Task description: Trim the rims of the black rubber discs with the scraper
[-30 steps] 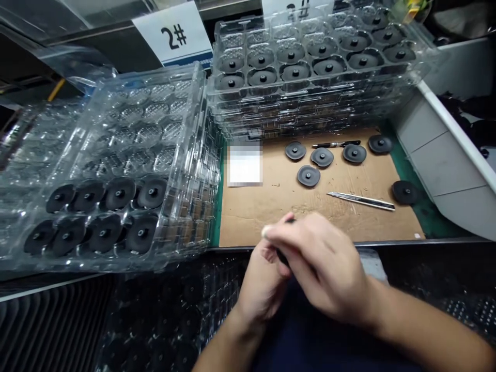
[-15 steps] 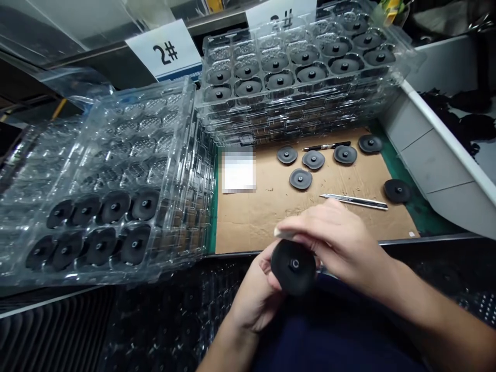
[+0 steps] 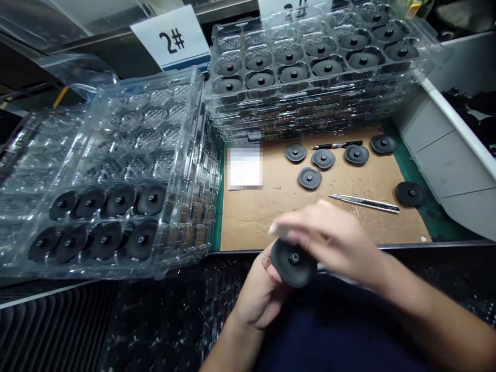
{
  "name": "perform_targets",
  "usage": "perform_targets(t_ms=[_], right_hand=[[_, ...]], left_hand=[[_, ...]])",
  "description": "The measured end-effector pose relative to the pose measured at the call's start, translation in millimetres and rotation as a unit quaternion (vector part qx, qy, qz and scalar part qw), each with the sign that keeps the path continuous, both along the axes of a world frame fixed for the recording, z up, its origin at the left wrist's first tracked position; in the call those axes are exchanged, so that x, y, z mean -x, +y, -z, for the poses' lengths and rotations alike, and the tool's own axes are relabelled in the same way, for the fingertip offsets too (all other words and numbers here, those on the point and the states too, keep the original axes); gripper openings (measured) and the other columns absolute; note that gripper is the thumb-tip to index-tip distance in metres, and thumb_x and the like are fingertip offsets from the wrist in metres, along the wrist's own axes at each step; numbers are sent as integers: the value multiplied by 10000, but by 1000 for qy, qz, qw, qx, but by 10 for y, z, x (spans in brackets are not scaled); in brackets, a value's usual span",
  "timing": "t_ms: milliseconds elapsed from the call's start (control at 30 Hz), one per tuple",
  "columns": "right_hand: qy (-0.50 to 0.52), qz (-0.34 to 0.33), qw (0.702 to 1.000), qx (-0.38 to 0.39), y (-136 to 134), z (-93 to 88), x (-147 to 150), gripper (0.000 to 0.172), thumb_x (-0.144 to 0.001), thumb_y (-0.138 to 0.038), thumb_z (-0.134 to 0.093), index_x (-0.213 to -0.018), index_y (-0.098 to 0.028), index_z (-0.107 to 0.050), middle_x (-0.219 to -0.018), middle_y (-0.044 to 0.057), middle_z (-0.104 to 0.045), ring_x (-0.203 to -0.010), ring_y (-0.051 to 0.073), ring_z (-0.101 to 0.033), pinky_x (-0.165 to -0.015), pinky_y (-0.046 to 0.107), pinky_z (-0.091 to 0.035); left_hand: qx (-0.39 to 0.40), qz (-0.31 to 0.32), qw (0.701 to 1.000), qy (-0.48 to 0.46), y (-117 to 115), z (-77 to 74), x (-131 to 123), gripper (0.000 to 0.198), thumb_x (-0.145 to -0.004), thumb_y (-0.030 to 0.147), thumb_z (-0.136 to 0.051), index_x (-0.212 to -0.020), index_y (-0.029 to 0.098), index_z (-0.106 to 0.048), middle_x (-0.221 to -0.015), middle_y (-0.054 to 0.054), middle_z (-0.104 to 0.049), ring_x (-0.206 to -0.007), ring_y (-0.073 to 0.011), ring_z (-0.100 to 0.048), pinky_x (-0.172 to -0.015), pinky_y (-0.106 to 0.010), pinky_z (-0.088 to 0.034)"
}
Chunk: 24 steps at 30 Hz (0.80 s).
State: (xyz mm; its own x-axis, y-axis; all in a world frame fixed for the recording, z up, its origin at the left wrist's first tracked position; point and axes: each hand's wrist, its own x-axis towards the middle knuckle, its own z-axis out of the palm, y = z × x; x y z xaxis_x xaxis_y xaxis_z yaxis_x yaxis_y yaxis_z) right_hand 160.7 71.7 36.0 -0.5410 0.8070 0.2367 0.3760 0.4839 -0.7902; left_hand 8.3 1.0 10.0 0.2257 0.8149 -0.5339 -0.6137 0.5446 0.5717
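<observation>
Two grips: left hand (image 3: 259, 298) curled under the black disc (image 3: 293, 262), right hand (image 3: 323, 240) pinching its upper rim, blurred.
Disc place: between both hands, above the cardboard sheet's (image 3: 248, 222) near edge.

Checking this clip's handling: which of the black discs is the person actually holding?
The disc nearest the camera, resting in the left hand under the right hand. Other discs lie on the bench or sit in clear trays.

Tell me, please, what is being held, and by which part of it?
The left hand cradles a black disc by its lower rim; the blurred right hand at its upper edge may also grip it.
</observation>
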Motion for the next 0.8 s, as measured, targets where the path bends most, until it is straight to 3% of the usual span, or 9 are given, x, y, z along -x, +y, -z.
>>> perform_targets(t_ms=[100,200,267,367,467,567,633,700,800], right_hand=[[-54,150,981,108,81,432,-87,235,-896,-292,-490,-1057,-232,-651,-1009,27,-683,-791,153,-618,-664,265,-446],[-77,131,979,138,-23,869,-150,227,-876,-285,-505,-1011,-227,-679,-944,27,-703,-794,170,-643,-681,276,-484],[-76,106,980,149,-112,999,-166,204,-864,-275,-521,-954,-226,-697,-894,19,-715,-801,174,-657,-694,275,-503],[-67,139,976,151,-155,809,-123,224,-881,-282,-504,-1030,-233,-665,-993,21,-697,-850,173,-645,-704,277,-502],[-27,201,976,73,-173,323,40,305,-903,-251,-481,-1199,-253,-555,-1140,30,-626,-895,166,-603,-734,291,-475],[18,83,995,-56,-286,-56,256,276,-882,-147,-476,-1142,-162,-569,-998,74,-650,-859,185,-575,-762,336,-446],[17,-17,998,-57,-355,-148,357,244,-869,-101,-458,-1078,-119,-583,-899,82,-648,-803,182,-560,-732,337,-442],[-7,-67,997,-27,-360,-157,414,225,-869,-99,-452,-1044,-113,-594,-875,77,-640,-775,174,-550,-697,322,-440],[-30,-35,997,-64,-295,-134,446,230,-873,-119,-446,-1033,-90,-608,-832,84,-631,-754,187,-539,-681,339,-426]], left_hand=[[3,-6,994,-105,-32,2,88,567,-623,425,-759,-1138,235,-620,-1177,-66,-636,-995,-276,-638,-871,-362,-505],[-5,-28,987,-159,-54,17,159,525,-654,366,-751,-1143,231,-616,-1202,-69,-625,-1028,-286,-628,-882,-364,-506],[-7,-39,985,-166,-62,35,184,539,-650,356,-754,-1153,225,-609,-1205,-72,-624,-1045,-291,-619,-896,-370,-501],[-9,-42,984,-173,-66,65,186,575,-666,365,-741,-1197,215,-578,-1228,-73,-608,-1072,-297,-602,-908,-379,-499],[-16,-54,986,-156,-60,87,170,554,-686,332,-737,-1204,223,-572,-1226,-56,-610,-1095,-281,-587,-923,-368,-492],[-6,-67,992,-102,-57,91,173,444,-738,254,-708,-1167,217,-599,-1135,-47,-658,-1071,-207,-600,-964,-297,-453],[-3,-76,995,-69,-64,90,183,478,-699,222,-745,-1156,227,-604,-1123,-37,-663,-1051,-187,-608,-958,-270,-450],[-6,-92,995,-48,-73,88,179,547,-638,217,-789,-1151,256,-601,-1141,-18,-655,-1037,-186,-611,-916,-256,-474],[-1,-107,994,-22,-74,62,142,574,-611,257,-806,-1147,254,-601,-1112,-25,-665,-1035,-195,-609,-899,-260,-480]])
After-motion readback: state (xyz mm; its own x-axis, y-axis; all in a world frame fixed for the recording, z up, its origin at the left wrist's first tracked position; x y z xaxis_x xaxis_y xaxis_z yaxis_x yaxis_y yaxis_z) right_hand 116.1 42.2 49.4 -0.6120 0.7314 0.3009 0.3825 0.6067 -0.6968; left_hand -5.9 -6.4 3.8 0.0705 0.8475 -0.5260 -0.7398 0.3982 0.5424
